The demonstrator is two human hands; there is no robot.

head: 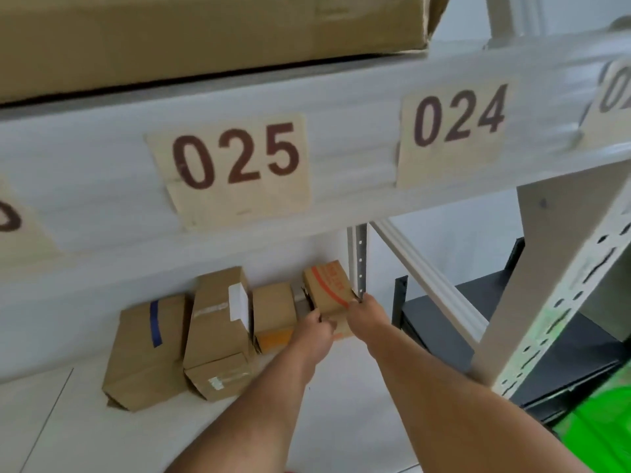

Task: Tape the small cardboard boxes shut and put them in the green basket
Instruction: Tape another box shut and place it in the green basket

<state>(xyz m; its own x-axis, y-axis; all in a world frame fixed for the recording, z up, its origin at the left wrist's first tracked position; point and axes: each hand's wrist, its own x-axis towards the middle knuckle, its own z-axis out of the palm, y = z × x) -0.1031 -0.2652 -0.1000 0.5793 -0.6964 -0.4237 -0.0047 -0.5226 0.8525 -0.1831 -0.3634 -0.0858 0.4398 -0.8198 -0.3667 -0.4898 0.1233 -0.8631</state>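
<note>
A large cardboard carton [205, 32] is lying on the upper shelf, above a white shelf beam [341, 206] carrying the number labels 025 [235, 158] and 024 [457, 114], presumably to mark storage slots. Under the beam, small cardboard boxes are standing in a row against the back wall on the lower shelf [341, 387], likely queued for taping: a box with a blue tape strip [146, 349], a taller box with a white label [218, 322], and a short box [273, 312] between that and the one being handled. The green basket [601, 428] is showing only as a corner low at the right, well apart from the boxes.

Both hands are reaching under the beam to the box with an orange stripe [327, 288], the rightmost. The left hand [316, 331] is gripping its near left edge, fingers curled; the right hand [367, 314] is pinching its right corner. Each grip is holding that box, probably to draw it out.
</note>
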